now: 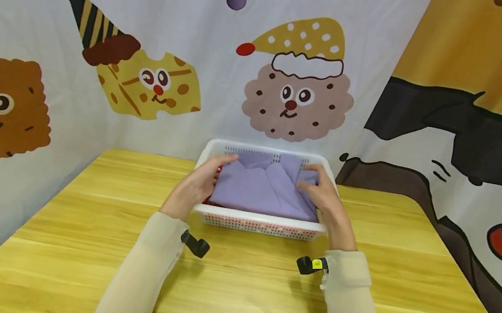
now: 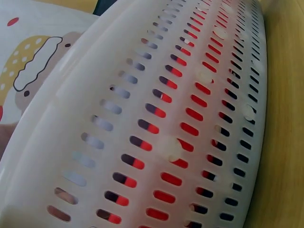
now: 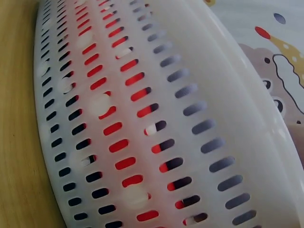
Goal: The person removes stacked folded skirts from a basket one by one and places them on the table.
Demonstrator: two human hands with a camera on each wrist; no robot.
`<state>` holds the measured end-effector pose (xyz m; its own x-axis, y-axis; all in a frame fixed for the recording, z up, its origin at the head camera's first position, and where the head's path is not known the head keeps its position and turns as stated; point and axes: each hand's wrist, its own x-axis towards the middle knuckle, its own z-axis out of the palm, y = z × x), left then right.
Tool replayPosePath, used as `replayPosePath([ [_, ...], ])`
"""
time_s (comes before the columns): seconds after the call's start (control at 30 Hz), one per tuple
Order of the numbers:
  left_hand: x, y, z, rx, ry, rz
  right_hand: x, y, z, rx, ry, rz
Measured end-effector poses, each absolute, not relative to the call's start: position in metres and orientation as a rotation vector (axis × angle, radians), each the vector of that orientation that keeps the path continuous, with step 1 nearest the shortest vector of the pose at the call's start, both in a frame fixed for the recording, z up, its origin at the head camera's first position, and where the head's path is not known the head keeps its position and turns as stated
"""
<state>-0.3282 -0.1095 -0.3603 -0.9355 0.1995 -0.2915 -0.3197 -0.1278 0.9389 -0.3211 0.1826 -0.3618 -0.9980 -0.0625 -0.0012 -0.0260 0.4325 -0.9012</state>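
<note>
A purple cloth (image 1: pixel 251 186) lies in the white basket (image 1: pixel 261 217) on the worktop (image 1: pixel 240 295). The left hand (image 1: pixel 200 182) is at the cloth's left edge, the right hand (image 1: pixel 324 193) at its right, each with thumb and fingers spread apart.

Left forearm (image 1: pixel 138 275) and right forearm (image 1: pixel 355 307) stretch forward. Left hand (image 1: pixel 198 181): thumb extended, palm inward. Right hand (image 1: pixel 325 193): thumb and index finger apart, slightly bent.
</note>
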Motion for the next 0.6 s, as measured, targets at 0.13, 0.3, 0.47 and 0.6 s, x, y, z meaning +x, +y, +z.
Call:
replayPosePath([
  [0.13,-0.3303,-0.1069,-0.3615,-0.07,1.873,2.07,-0.3248,0.1832,-0.3654,-0.2,2.593,-1.599],
  [0.3,-0.3298,-0.106,-0.3638,0.055,1.98,1.976,-0.3249,0.1834,-0.3654,-0.272,2.519,-1.57],
  [0.47,-0.3272,-0.1063,-0.3665,0.123,2.025,1.903,-0.3225,0.1837,-0.3646,-0.257,2.43,-1.568],
  [0.6,-0.3242,-0.1066,-0.3664,0.098,2.062,1.849,-0.3223,0.1833,-0.3643,-0.233,2.412,-1.549],
])
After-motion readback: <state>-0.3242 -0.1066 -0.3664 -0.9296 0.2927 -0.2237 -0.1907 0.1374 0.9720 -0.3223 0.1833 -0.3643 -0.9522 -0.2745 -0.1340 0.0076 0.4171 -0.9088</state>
